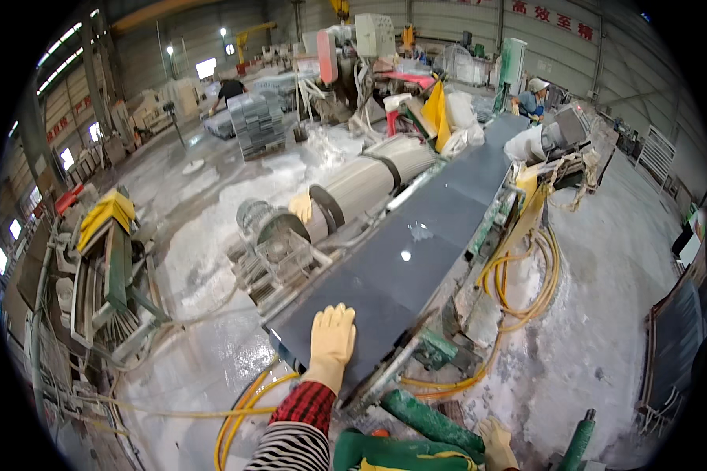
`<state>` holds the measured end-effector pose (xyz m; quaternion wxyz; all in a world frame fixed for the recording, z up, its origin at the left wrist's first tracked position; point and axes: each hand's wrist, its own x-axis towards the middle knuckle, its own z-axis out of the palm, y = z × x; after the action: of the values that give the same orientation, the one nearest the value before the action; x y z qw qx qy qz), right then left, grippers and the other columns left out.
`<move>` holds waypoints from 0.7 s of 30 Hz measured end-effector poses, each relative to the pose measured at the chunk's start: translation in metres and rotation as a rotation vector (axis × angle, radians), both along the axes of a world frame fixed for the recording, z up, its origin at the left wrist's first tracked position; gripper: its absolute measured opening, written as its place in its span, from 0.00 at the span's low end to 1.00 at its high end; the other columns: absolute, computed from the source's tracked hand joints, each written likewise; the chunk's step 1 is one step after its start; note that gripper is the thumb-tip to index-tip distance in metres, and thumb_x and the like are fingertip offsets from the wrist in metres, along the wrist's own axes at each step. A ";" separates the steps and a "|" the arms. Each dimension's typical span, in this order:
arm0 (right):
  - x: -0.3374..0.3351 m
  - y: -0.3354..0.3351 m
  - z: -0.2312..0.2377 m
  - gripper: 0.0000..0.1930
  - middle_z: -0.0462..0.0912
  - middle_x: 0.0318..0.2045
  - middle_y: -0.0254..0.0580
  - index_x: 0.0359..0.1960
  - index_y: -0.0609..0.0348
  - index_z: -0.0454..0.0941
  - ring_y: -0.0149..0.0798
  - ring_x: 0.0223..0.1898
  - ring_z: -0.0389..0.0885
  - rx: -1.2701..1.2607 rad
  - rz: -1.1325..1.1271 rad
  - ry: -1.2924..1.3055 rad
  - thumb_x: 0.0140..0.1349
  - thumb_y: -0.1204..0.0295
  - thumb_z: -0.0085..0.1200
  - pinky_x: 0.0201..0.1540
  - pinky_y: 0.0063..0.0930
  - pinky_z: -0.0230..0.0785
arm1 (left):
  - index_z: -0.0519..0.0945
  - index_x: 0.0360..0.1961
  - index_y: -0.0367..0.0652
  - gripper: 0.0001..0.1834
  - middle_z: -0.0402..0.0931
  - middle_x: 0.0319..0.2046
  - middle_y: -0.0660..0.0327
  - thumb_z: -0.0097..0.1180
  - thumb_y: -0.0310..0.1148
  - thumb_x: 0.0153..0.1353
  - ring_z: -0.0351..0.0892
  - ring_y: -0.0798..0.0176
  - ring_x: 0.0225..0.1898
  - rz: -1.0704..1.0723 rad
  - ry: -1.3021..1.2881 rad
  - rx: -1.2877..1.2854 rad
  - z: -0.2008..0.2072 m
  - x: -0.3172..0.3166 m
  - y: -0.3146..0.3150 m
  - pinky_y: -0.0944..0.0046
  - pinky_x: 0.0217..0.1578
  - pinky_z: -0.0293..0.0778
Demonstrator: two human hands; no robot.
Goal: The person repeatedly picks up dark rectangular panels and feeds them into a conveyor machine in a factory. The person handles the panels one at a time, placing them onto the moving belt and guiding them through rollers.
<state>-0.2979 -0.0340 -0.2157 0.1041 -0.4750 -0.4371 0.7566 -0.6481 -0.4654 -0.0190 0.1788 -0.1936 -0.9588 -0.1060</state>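
My left hand [332, 342], in a pale yellow rubber glove, lies flat on the near end of a long row of dark grey stone slabs [404, 271]. Its fingers point away from me, and nothing is in its grasp. The slabs rest end to end along a narrow machine bed and look wet and shiny in places. Low at the right, my right hand [497, 441], gloved alike, hangs beside a green metal roller [428, 422]. Its fingers look stretched out and it appears to hold nothing; the lower edge cuts off part of it.
Left of the slabs lie a motor [275, 239] and a ridged cylinder [361, 188] with a loose yellow glove [301, 206] on it. Yellow hoses [518, 294] coil on the wet floor. A co-worker [531, 100] stands at the far end; another person [229, 90] bends near stacked slabs [257, 125].
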 end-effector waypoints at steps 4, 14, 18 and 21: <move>-0.007 -0.011 0.026 0.20 0.81 0.52 0.59 0.59 0.67 0.72 0.55 0.49 0.85 0.033 -0.006 -0.034 0.69 0.70 0.55 0.52 0.41 0.80 | 0.74 0.55 0.47 0.20 0.73 0.58 0.56 0.56 0.37 0.63 0.69 0.50 0.60 -0.016 0.157 0.026 -0.011 0.006 -0.015 0.49 0.64 0.63; 0.008 -0.030 0.051 0.22 0.78 0.58 0.60 0.64 0.67 0.70 0.50 0.56 0.81 0.072 0.062 0.059 0.73 0.68 0.52 0.61 0.37 0.74 | 0.73 0.59 0.44 0.22 0.73 0.58 0.53 0.55 0.36 0.64 0.72 0.51 0.58 0.119 0.048 -0.137 -0.001 -0.027 -0.124 0.52 0.58 0.67; -0.002 -0.051 0.087 0.21 0.81 0.54 0.59 0.62 0.69 0.71 0.49 0.51 0.84 0.092 -0.006 -0.006 0.72 0.70 0.53 0.56 0.34 0.78 | 0.71 0.60 0.43 0.22 0.74 0.54 0.52 0.53 0.36 0.66 0.72 0.50 0.57 0.090 -0.033 -0.096 -0.008 -0.066 -0.107 0.52 0.57 0.67; -0.004 -0.061 0.102 0.20 0.82 0.53 0.59 0.62 0.70 0.72 0.47 0.50 0.85 0.089 -0.013 -0.043 0.72 0.71 0.52 0.53 0.33 0.80 | 0.71 0.60 0.42 0.23 0.75 0.52 0.52 0.53 0.36 0.66 0.74 0.50 0.55 0.065 -0.039 -0.081 -0.002 -0.088 -0.082 0.52 0.56 0.69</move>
<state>-0.3020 -0.0950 -0.1136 0.1207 -0.4888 -0.4695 0.7253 -0.7361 -0.5476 -0.0213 0.1557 -0.1675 -0.9713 -0.0652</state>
